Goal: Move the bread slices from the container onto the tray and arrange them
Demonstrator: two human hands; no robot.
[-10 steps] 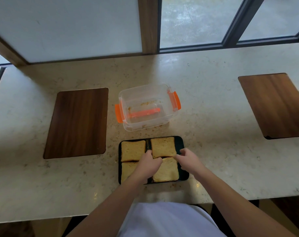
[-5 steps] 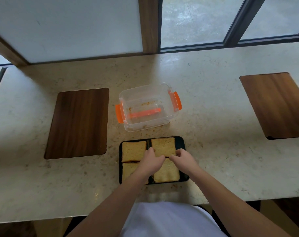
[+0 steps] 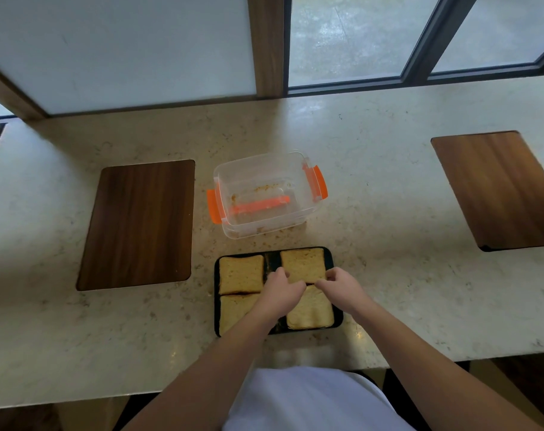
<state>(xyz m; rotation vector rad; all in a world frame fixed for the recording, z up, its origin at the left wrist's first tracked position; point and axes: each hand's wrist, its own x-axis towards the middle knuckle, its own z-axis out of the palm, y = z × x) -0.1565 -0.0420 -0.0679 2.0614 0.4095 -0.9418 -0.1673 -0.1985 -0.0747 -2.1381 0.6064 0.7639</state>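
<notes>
A black tray point(image 3: 216, 276) lies on the counter in front of me and holds four toasted bread slices in a two-by-two layout. The far-left slice point(image 3: 241, 273) and the near-right slice point(image 3: 311, 314) are in full view, while my left forearm partly covers the near-left slice point(image 3: 232, 311). My left hand point(image 3: 281, 290) pinches the near left corner of the far-right slice point(image 3: 302, 262). My right hand point(image 3: 339, 284) pinches its near right corner. Behind the tray stands the clear container point(image 3: 233, 181) with orange latches, which holds only crumbs.
A dark wooden board point(image 3: 140, 222) is set into the counter to the left of the tray, and another wooden board point(image 3: 500, 188) lies far to the right. Windows and a wooden post line the back edge. The counter's front edge runs just below my arms.
Both hands have moved away from me, from the near-right slice to the near edge of the far-right slice. That slice has shifted slightly right, widening the gap to the far-left slice.
</notes>
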